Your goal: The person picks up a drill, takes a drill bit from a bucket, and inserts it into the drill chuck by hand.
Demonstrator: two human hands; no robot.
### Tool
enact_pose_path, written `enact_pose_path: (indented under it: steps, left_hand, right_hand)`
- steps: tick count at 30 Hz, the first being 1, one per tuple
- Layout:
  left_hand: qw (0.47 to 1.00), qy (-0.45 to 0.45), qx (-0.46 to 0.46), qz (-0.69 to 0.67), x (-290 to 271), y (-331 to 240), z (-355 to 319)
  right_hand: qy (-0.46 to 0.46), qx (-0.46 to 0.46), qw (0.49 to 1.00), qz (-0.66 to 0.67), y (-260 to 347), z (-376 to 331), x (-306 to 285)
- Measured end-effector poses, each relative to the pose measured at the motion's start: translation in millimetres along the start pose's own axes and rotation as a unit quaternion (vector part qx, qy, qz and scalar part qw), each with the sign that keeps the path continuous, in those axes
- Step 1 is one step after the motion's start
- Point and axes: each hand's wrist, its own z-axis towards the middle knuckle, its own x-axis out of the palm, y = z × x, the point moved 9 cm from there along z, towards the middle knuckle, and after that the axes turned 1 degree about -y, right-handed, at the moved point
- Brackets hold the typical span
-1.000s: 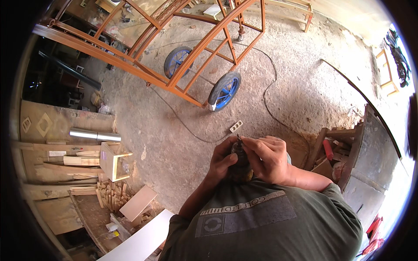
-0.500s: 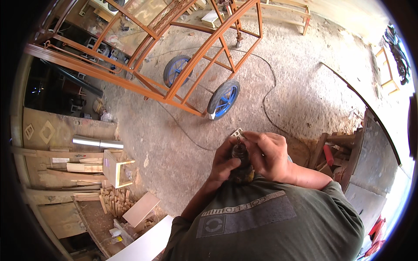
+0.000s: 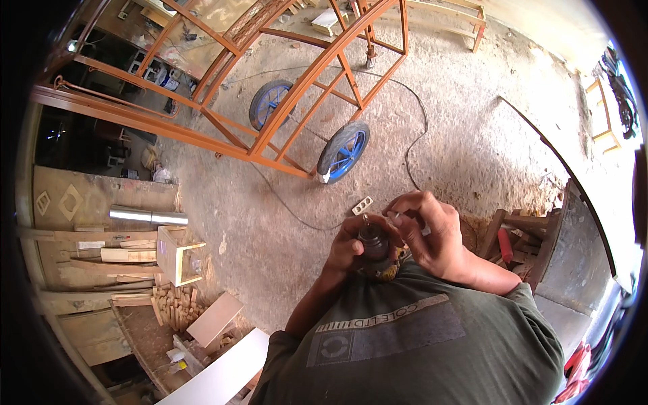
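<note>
A power drill [image 3: 373,237] points up against my chest, its dark chuck uppermost and a bit of its yellow body showing below. My left hand [image 3: 343,255] is wrapped round the chuck from the left side. A short metal tip stands at the chuck's mouth; I cannot tell whether it is a bit. Just right of the chuck, my right hand [image 3: 435,233] is closed in a pinch, thumb against fingertips. Something small and pale shows between those fingertips, too small to name. The drill's handle is hidden by my hands and shirt.
A white socket strip [image 3: 362,206] lies on the rough floor beyond my hands, near a dark cable [image 3: 424,128]. Ahead stands an orange metal frame [image 3: 270,145] on blue-rimmed wheels [image 3: 344,154]. Wood offcuts [image 3: 177,310] pile up at left; a grey panel [image 3: 574,250] stands at right.
My right hand has drawn off the chuck to the right, its fingertips pinched. The chuck shows more plainly, and the socket strip beyond is no longer partly covered by my fingers.
</note>
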Motion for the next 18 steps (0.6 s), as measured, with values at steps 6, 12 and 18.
enact_pose_path:
  steps: [6, 12, 18]
  left_hand:
    - [0.997, -0.01, 0.073, 0.005, -15.2, -19.7, 24.9]
    - [0.998, 0.005, 0.048, 0.028, -47.3, -37.3, 51.0]
    - [0.999, 0.043, -0.013, 0.001, -62.7, -59.0, 80.0]
  right_hand:
    - [-0.028, -0.139, 0.981, -0.134, 24.6, 20.2, 1.8]
    - [-0.021, -0.098, 0.985, -0.142, 15.3, 48.9, 20.2]
    - [-0.025, -0.07, 0.984, -0.159, -3.8, 83.6, 32.3]
